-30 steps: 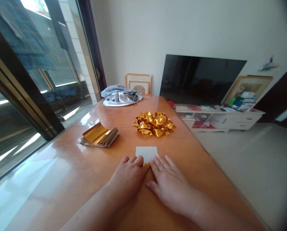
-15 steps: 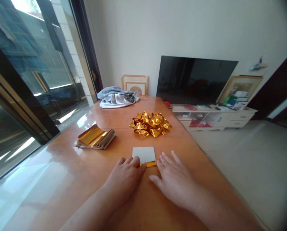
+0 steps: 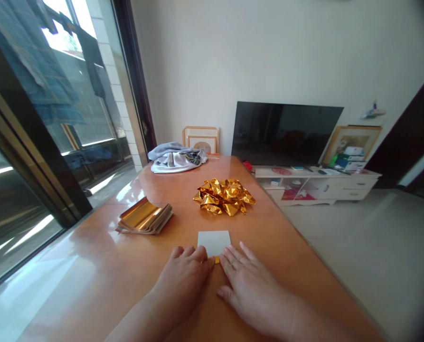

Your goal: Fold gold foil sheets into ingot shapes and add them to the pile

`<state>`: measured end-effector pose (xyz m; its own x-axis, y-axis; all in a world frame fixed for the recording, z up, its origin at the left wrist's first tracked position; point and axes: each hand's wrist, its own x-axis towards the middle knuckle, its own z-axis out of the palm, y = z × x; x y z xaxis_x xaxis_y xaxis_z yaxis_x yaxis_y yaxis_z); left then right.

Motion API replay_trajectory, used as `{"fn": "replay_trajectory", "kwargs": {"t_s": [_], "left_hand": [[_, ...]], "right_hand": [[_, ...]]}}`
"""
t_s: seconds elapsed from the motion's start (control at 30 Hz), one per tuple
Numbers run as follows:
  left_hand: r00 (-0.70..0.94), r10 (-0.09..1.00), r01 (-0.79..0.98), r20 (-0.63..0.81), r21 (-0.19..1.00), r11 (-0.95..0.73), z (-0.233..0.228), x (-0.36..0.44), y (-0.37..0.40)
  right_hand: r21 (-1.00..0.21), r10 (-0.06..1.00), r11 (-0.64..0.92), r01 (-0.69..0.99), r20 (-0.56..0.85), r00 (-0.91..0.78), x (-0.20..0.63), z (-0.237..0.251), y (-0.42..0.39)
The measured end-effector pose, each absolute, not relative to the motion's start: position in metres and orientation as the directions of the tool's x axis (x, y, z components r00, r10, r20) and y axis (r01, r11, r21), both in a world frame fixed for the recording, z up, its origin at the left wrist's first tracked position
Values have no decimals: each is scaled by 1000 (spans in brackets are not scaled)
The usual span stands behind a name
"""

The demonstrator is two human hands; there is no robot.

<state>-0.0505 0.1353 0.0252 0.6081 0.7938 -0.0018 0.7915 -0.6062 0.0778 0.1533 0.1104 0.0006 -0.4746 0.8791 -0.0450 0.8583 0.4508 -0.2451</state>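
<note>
A sheet of gold foil paper [image 3: 213, 241] lies on the table, its pale back facing up. Along its near edge runs a narrow folded strip, gold side showing. My left hand [image 3: 186, 273] has its fingers curled, with thumb and index finger pinching the left part of that strip. Stretched flat, my right hand [image 3: 247, 285] presses its fingertips on the right part of the fold, thumb held apart. Just a short bit of gold shows between the hands. Beyond the sheet sits a heap of folded gold foil pieces [image 3: 225, 195]. At the left is a stack of gold foil sheets [image 3: 145, 217].
The glossy wooden table [image 3: 133, 289] stretches away, its right edge running beside the floor. Crumpled grey cloth [image 3: 176, 157] lies at its far end. A television [image 3: 286, 135] stands on a white cabinet [image 3: 334, 185]. Sliding glass doors line the left.
My right hand has moved left onto the folded strip, covering more of it. My left hand stays in place on the fold. The whole view has shifted downward in the frame as the head tilted up.
</note>
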Motion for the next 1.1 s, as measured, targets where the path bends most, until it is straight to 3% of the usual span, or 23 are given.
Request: {"fn": "replay_trajectory", "kwargs": {"t_s": [0.67,0.93,1.1], "left_hand": [[509,860,860,4,27,-509,50,-77,133],[512,838,803,188,241,-544,45,-67,139],[670,729,654,141,354,-669,44,-49,130]], "right_hand": [[-340,858,429,837,-138,-496,160,10,111],[-344,860,429,835,-128,-495,158,14,110],[-350,878,403,846,-114,-465,157,11,109]]}}
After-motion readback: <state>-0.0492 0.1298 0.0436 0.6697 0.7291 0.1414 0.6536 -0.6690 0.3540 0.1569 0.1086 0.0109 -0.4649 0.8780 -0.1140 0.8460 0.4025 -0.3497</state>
